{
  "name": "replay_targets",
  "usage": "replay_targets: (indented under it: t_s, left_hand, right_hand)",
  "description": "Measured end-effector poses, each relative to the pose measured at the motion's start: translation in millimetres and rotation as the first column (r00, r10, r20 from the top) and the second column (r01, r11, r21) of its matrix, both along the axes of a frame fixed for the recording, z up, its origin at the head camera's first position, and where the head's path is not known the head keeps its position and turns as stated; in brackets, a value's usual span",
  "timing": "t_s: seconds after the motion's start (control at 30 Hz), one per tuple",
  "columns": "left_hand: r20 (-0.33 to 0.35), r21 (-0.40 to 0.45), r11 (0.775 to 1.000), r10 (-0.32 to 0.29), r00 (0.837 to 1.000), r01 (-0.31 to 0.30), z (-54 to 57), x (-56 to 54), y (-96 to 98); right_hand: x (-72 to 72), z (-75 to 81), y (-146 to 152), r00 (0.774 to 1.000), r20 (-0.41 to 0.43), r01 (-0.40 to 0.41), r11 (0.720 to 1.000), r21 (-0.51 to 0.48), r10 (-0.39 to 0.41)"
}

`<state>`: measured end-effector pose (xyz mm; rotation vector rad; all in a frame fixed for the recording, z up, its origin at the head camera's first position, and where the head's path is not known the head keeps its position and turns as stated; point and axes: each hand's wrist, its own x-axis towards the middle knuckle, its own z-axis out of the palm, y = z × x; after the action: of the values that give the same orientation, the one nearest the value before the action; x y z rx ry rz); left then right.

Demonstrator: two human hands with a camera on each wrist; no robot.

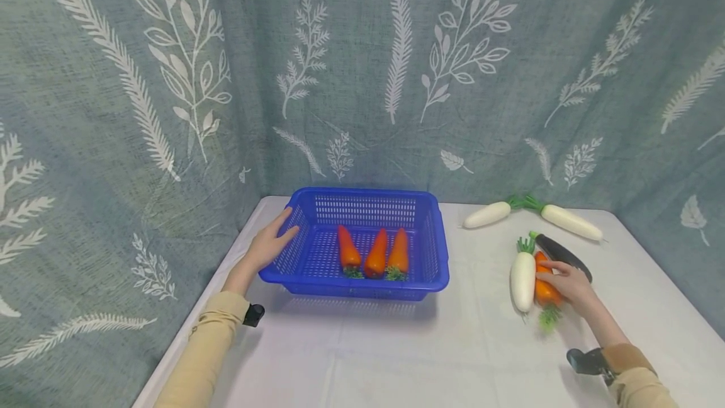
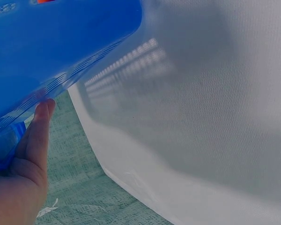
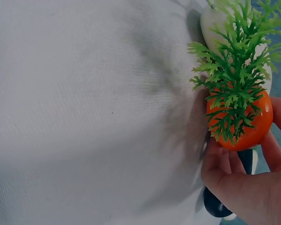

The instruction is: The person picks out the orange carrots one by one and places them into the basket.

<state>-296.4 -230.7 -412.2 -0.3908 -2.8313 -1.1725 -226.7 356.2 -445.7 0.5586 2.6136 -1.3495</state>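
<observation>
A blue plastic basket (image 1: 362,287) stands on the table with three orange carrots (image 1: 376,254) inside. At its left side my left hand (image 1: 265,245) holds the rim; in the left wrist view, fingers (image 2: 37,136) lie against the outer wall. Over on the right, my right hand (image 1: 569,282) grips another carrot (image 1: 545,291), thumb and fingers on either side. Green leaves (image 3: 236,89) cover much of that carrot's end in the right wrist view. A white radish (image 1: 522,282) lies close along the carrot's left, and a dark eggplant (image 1: 561,254) lies just beyond the hand.
Two more white radishes, a left one (image 1: 487,215) and a right one (image 1: 572,222), lie near the table's back edge. A white cloth (image 1: 408,357) covers the table. Green patterned curtains (image 1: 362,80) hang behind and at both sides.
</observation>
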Motion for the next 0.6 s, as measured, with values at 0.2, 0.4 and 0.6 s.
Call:
replay_targets:
  t_s: [0.2, 0.4, 0.6]
  left_hand:
    - [-0.009, -0.001, 1.000, -0.002, 1.000, 0.002, -0.1, 0.3, 0.2]
    - [-0.009, 0.001, 1.000, -0.002, 1.000, 0.002, -0.1, 1.3, 0.0]
    - [-0.012, 0.001, 1.000, -0.005, 1.000, 0.005, 0.2, 2.0, 0.4]
  right_hand:
    - [1.3, 4.8, 1.4, 0.999, -0.036, -0.006, 1.000, -0.020, 0.005]
    - [3.7, 12.9, 2.9, 0.998, -0.058, -0.016, 0.999, -0.048, 0.014]
    - [3.9, 21.6, 4.3, 0.998, -0.060, -0.004, 0.996, -0.084, -0.001]
